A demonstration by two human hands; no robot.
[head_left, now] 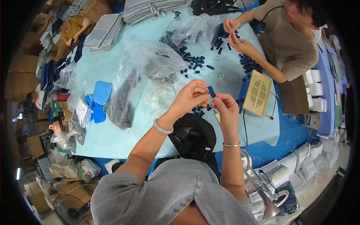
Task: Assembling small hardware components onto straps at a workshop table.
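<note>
Above the near part of the table, my two hands meet at a short navy fabric tab (211, 92). My right hand (226, 108) pinches its lower end between thumb and fingertips. The curled fingers of my left hand (190, 98) are closed at the tab's left side; whether they also hold a small ring is too small to tell. Loose navy tabs (195, 63) lie in a heap beyond my hands. Small shiny rings or buckles (222, 75) are scattered beside that heap. More tabs lie partly hidden beneath my hands.
Clear plastic bags (157, 56) spread over the pale blue table (101, 140). A cream slotted box (257, 93) with a cord stands right of my hands. Across the table, a co-worker's hands (240, 43) are near more tabs. Blue pouches (101, 93) lie left; a black bag (193, 137) is before me.
</note>
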